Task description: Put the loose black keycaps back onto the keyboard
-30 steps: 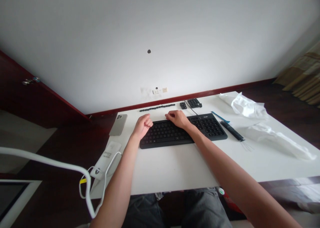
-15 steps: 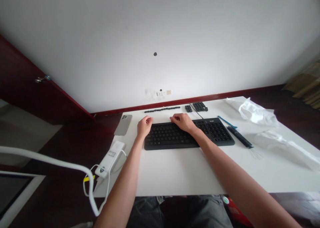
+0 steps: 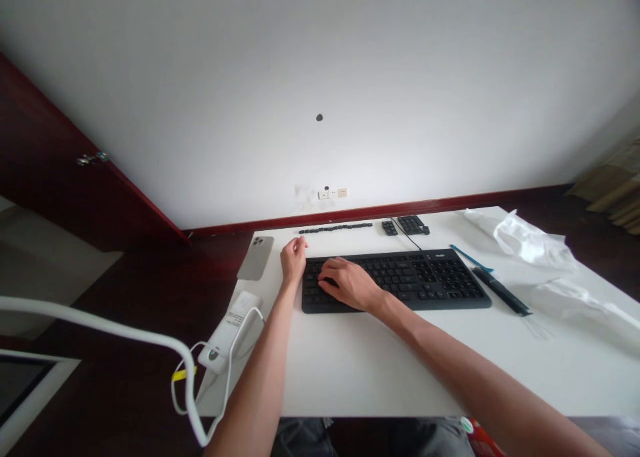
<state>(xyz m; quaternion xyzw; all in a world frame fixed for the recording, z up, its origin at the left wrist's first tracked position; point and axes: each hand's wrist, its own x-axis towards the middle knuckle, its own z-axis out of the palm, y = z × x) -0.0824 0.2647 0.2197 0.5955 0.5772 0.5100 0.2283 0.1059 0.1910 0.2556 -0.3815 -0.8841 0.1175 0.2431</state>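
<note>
A black keyboard [image 3: 400, 280] lies on the white table. My right hand [image 3: 347, 281] is over its left part, fingers bent down towards the keys and thumb close to them; whatever sits at the fingertips is too small to make out. At the keyboard's upper left corner is my left hand [image 3: 294, 260], its fingers curled closed, and their contents are hidden. Beyond the keyboard lies a row of loose black keycaps [image 3: 336, 228]. Right of that row are a small keycap block [image 3: 389, 228] and a larger keycap group [image 3: 413, 225].
A phone [image 3: 255, 258] and a white power strip [image 3: 230, 330] with cables lie on the left. Right of the keyboard are a blue tool [image 3: 470, 258], a black brush-like tool [image 3: 503, 291] with thin wires, and crumpled white plastic [image 3: 530, 240]. A wall stands behind the table [image 3: 360, 370].
My right hand has moved left and nearer along the keyboard, from its top middle to its left keys. My left hand stays near the upper left corner. The view has shifted slightly.
</note>
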